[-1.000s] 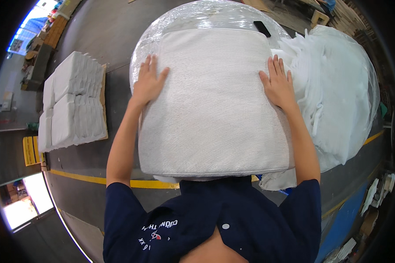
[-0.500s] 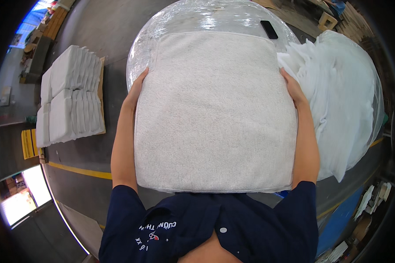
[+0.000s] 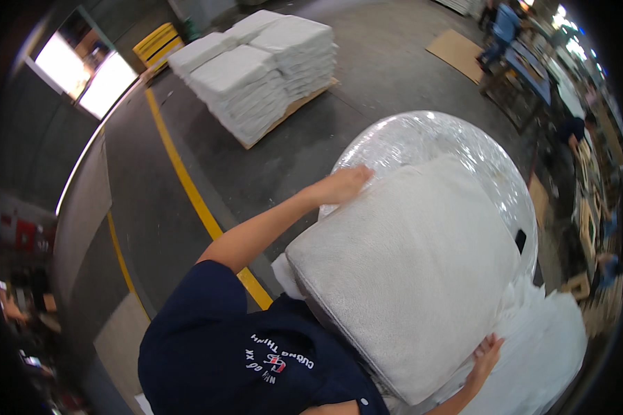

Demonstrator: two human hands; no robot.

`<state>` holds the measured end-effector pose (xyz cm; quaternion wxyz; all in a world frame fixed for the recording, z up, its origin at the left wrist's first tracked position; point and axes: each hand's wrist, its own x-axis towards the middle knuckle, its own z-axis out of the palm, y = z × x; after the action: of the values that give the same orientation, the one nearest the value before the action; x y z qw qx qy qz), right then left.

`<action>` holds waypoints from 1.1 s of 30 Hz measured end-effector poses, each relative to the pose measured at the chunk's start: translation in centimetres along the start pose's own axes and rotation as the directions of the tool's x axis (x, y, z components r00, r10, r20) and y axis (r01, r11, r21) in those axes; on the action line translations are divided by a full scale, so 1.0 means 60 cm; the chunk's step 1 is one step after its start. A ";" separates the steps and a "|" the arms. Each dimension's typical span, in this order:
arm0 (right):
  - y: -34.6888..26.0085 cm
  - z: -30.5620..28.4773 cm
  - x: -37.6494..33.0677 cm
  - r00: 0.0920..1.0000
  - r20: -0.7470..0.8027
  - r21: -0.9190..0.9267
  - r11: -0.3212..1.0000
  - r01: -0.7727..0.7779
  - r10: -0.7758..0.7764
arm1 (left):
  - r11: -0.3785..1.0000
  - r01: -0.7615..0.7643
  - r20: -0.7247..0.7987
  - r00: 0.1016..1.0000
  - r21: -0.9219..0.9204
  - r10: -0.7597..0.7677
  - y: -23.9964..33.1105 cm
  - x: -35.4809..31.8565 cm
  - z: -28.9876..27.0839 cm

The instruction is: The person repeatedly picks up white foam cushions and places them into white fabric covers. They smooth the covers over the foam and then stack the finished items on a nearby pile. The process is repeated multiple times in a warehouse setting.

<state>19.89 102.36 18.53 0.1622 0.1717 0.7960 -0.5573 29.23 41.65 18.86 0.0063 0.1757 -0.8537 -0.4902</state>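
A square, off-white fabric cushion with a piped edge lies in front of me, turned at a slant and close against my body. My left hand is at its far left edge, fingers bent along the side and somewhat blurred. At the near right edge, my right hand has its fingers curled against the fabric. Beneath the cushion is a round top wrapped in shiny clear film. A black phone lies on the film beside the cushion's right corner.
White soft material in a clear bag bulges at the right. Stacked white cushions stand on a pallet at the far left, near a yellow box. A yellow floor line runs past my left. People work by benches at far right.
My view has swung left, so the pallet stack now appears at upper middle. The cushion sits at a slant, and my left hand is at its far edge, my right at its near right edge.
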 end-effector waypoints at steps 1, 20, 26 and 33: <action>-0.010 0.048 -0.040 0.996 0.090 0.043 0.999 -0.030 0.026 | 0.996 0.060 0.030 0.998 0.064 -0.062 0.009 -0.050 -0.009; -0.238 0.199 -0.258 0.900 0.092 -0.095 0.896 0.433 -0.425 | 0.829 -0.029 -0.058 0.998 -0.558 -0.004 -0.076 -0.243 -0.159; -0.315 0.556 -0.384 0.848 0.146 0.013 0.858 0.514 -0.510 | 0.531 0.074 -0.088 0.958 -0.844 -0.273 -0.276 -0.416 -0.404; -0.322 1.057 -0.410 0.846 0.451 -0.071 0.934 0.351 -0.284 | 0.403 0.061 -0.256 0.682 -0.913 -0.685 -0.526 -0.540 -0.604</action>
<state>37.23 34.08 24.96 0.2531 -0.1038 0.7968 -0.5388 75.54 6.87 16.41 0.2444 0.4941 -0.3767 -0.7445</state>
